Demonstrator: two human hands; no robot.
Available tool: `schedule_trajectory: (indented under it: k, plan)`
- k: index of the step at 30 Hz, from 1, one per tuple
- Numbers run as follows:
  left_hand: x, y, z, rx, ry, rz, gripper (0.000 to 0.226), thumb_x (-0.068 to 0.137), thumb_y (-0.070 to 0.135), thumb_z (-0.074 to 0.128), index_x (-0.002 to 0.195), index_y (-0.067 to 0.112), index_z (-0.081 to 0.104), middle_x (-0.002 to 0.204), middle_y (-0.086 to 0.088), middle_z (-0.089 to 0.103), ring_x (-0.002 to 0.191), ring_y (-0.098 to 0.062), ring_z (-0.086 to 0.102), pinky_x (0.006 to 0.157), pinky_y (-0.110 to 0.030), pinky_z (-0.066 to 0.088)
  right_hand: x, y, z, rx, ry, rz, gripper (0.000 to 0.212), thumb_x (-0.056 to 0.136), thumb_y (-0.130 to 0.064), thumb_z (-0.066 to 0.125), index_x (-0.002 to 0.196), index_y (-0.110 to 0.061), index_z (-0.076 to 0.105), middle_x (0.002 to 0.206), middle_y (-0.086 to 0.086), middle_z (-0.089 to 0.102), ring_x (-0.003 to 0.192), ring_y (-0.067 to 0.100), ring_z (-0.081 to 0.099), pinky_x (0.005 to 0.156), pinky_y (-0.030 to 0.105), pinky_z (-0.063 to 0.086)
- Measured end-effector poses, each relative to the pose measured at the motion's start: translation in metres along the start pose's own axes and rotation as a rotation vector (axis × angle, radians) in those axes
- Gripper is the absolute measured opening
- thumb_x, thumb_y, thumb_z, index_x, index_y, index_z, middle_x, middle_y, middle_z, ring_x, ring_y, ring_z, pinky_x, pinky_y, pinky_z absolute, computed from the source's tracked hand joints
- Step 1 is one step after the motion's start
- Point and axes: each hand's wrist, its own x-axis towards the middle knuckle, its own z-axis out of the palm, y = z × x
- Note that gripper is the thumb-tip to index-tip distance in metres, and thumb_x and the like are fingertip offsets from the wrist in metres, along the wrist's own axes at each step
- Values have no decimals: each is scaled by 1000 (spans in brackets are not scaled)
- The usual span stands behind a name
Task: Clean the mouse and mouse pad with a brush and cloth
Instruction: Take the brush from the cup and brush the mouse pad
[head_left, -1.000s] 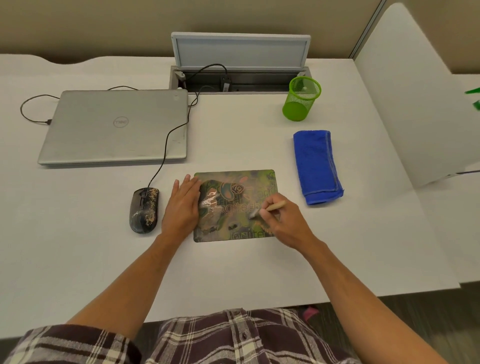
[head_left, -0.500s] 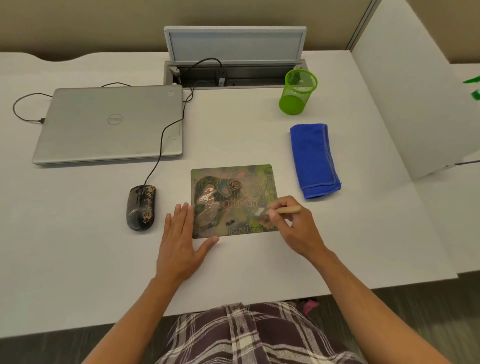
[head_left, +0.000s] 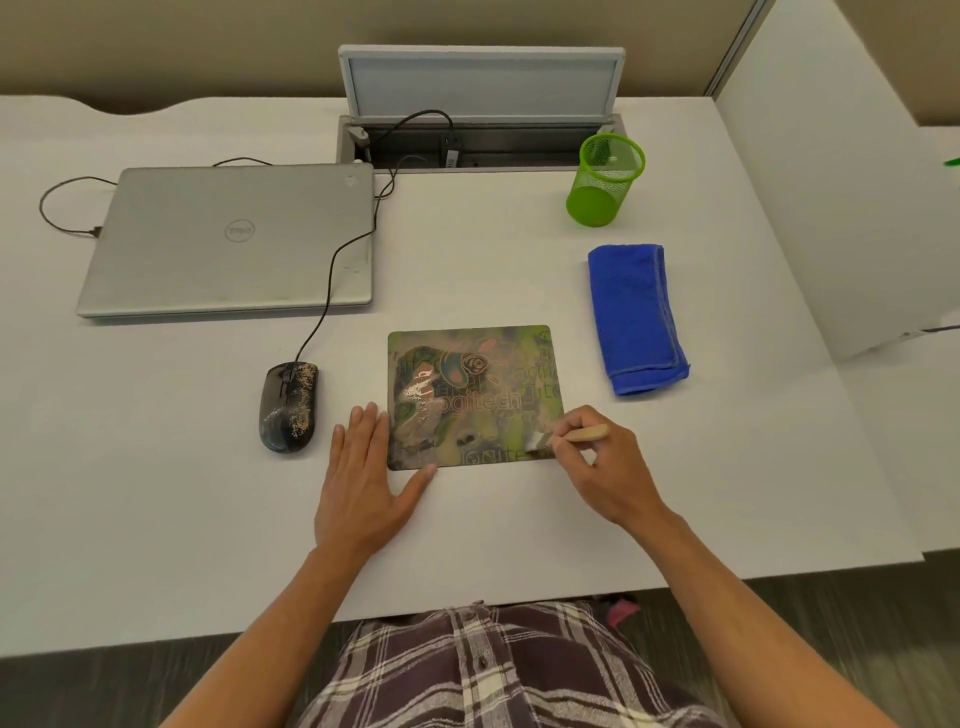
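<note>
Your right hand (head_left: 602, 462) pinches the brush (head_left: 571, 435) at the near right corner of the mouse pad (head_left: 475, 397) — it reads "logitech". Your left hand (head_left: 366, 478) lies flat, fingers together, at its left corner. Mouse (head_left: 289, 406) left, blue cloth (head_left: 635, 317) right — laptop (head_left: 234, 239) marked "Dell".

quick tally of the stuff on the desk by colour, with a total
Blue: 1, the cloth
Green: 1, the mesh cup
Silver: 1, the laptop
Black, speckled: 1, the mouse
Multicoloured: 1, the mouse pad
Tan: 1, the brush, held in the right hand
Total: 6
</note>
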Motion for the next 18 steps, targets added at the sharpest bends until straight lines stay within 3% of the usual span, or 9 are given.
schedule_trajectory:
  k: [5,11,18]
  plan:
    - [0,0,1,-4,2,-5,93,87,73,31,151,6,25,160,-10,20,149,-18,4,122,-40,5,7,-10,8,55,42,-14,9,87,-15,61,83,-23,61,82,-12,64,78,11,62,62,20,50]
    - [0,1,1,-10,15,-5,91,87,72,33,150,5,26,159,-11,22,149,-20,7,121,-43,8,14,-22,37,74,-80,-8,7,89,-15,60,87,-21,61,95,-7,68,88,7,62,71,21,51]
    - [0,0,0,2,9,-4,91,88,71,32,151,6,25,159,-12,21,149,-21,6,121,-44,8,-5,-11,7,-24,-34,-38,6,84,-20,58,80,-24,57,81,-11,63,76,10,60,62,14,45]
